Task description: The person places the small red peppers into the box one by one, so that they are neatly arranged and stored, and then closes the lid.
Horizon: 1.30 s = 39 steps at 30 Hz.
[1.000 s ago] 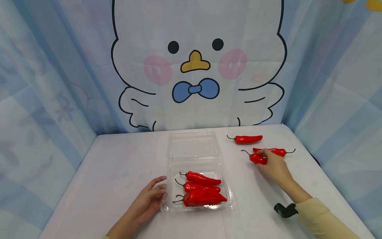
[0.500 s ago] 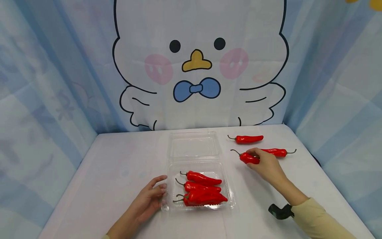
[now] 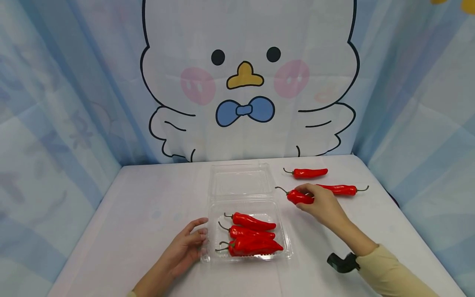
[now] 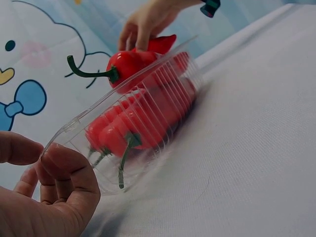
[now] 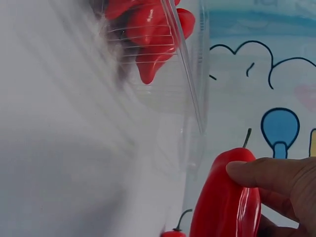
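Note:
In the head view my right hand (image 3: 324, 204) grips a red chili pepper (image 3: 298, 197) with a green stem pointing left. The right wrist view shows thumb and fingers round the middle of that pepper (image 5: 224, 195). A clear plastic clamshell box (image 3: 286, 241) lies with its lid (image 3: 239, 181) folded back, and several red peppers (image 3: 250, 222) rest in its base. At the box's left side is my left hand (image 3: 187, 249). The left wrist view shows that hand (image 4: 54, 197) pinching the rim of the box between thumb and finger.
Two more peppers lie on the white table: one (image 3: 309, 173) at the back right, another (image 3: 345, 190) behind my right hand. A black device (image 3: 342, 262) is at my right sleeve. Cartoon-printed curtains (image 3: 245, 136) enclose the table.
My right hand has moved left with the pepper, towards the box, leaving more of the pepper behind it visible. My left hand and the box have stayed in place.

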### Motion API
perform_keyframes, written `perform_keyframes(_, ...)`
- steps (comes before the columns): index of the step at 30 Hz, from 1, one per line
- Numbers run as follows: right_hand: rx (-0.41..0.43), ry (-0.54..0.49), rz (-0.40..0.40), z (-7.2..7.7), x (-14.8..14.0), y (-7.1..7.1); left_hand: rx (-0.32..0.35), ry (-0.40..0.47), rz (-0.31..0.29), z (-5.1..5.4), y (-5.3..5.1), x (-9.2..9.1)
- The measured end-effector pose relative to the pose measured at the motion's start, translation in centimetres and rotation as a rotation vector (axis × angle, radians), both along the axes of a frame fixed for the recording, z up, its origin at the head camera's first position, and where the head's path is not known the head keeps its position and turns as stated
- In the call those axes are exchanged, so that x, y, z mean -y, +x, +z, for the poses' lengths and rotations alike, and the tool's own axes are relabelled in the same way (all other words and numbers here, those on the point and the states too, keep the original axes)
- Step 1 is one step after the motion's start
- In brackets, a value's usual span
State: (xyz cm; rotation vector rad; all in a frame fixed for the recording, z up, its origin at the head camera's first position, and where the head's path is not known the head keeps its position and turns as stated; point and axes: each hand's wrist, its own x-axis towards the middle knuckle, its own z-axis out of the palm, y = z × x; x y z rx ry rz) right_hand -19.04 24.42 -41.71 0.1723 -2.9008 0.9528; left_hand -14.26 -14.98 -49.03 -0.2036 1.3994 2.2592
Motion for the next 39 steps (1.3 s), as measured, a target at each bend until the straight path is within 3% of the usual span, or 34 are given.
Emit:
perform_keyframes(27,0.155,-0.067,0.194,2.1,4.2,-0.5,0.0,0.006,0.007,0.1,0.0,0.0)
perform_keyframes(39,0.183,-0.094,0.26,2.1,6.6,-0.7,-0.018,0.005,-0.006,-0.1,0.0,0.2)
